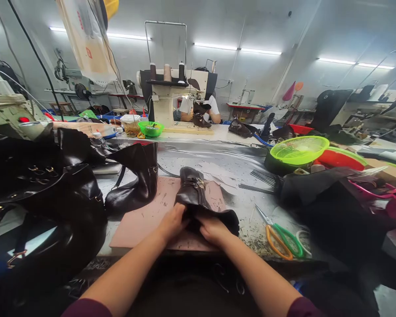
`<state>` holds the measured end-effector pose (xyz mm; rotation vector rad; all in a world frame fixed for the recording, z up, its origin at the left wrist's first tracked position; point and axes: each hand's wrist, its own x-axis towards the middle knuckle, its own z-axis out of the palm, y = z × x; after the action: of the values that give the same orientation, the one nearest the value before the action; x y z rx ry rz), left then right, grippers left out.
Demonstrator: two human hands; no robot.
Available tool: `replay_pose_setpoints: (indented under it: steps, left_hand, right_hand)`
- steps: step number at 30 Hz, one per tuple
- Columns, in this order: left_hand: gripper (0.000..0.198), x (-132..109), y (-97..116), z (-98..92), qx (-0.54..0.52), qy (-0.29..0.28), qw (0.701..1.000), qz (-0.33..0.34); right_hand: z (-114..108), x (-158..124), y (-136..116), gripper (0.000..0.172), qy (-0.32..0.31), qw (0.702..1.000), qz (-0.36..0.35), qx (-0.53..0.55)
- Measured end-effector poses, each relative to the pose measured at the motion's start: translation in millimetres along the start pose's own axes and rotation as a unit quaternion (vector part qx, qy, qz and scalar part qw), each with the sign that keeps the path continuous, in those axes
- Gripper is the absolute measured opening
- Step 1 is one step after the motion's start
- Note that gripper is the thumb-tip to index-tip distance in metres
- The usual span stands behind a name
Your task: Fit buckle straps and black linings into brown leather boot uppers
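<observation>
A white-topped workbench [178, 156] spans the middle of the frame. On the left, a pile of glossy dark leather boots [79, 207] overlaps itself, several with straps and metal hardware in place; whether that pile is finished or waiting cannot be told. Right of it lies a pink work board [141, 224], across the lower centre. At the board's upper left stands a dark ankle-strap boot [145, 180], its strap fitted, touched by neither hand.

The piece being worked is the buckled leather boot [191, 193] at the centre of the board, toe pointing up the frame, its shaft spread open toward the bottom. Judging by this view, its upper is already shaped, and straps with a small gold-coloured buckle [200, 181] are on it. The opening remains in handling; its sole is out of sight, so what is left there cannot be judged.

The left hand [174, 220] is closed on the near edge of the leather; the right hand [214, 229] grips the other side, fingertips hidden in the opening. The scissors [272, 226] lie unused at lower right.
</observation>
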<state>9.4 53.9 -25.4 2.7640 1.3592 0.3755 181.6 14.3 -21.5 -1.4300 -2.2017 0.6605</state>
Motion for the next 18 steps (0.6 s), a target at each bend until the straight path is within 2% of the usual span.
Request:
replay_pose_setpoints:
  steps: [3, 6, 9, 11, 13, 18]
  left_hand:
    - [0.039, -1.7, -2.8, -1.5, -0.013, 0.023, 0.999, 0.024]
    - [0.025, -0.6, -4.2, -0.4, -0.017, 0.046, 0.995, 0.091]
    - [0.023, 0.3, -6.9, 3.1, -0.022, 0.069, 0.994, 0.079]
    - [0.026, 0.3, -10.3, 6.0, -0.029, 0.073, 0.994, 0.071]
    - [0.028, 0.1, -14.7, 9.6, -0.036, 0.067, 0.993, 0.085]
    - [0.031, 0.6, -28.6, 17.0, -0.048, 0.031, 0.988, 0.145]
  right_hand:
    - [-1.3, -18.4, 6.4, 0.043, 0.011, 0.999, -0.034, -0.006]
    - [3.2, -30.2, 9.8, 0.044, 0.069, 0.996, -0.055, -0.033]
    - [6.9, -31.6, 12.7, 0.054, 0.105, 0.991, -0.052, -0.056]
    - [6.4, -29.3, 15.1, 0.053, 0.096, 0.993, -0.038, -0.049]
    - [4.8, -27.5, 17.6, 0.045, 0.086, 0.995, -0.032, -0.038]
    - [6.5, -32.2, 20.6, 0.045, 0.052, 0.99, -0.092, -0.097]
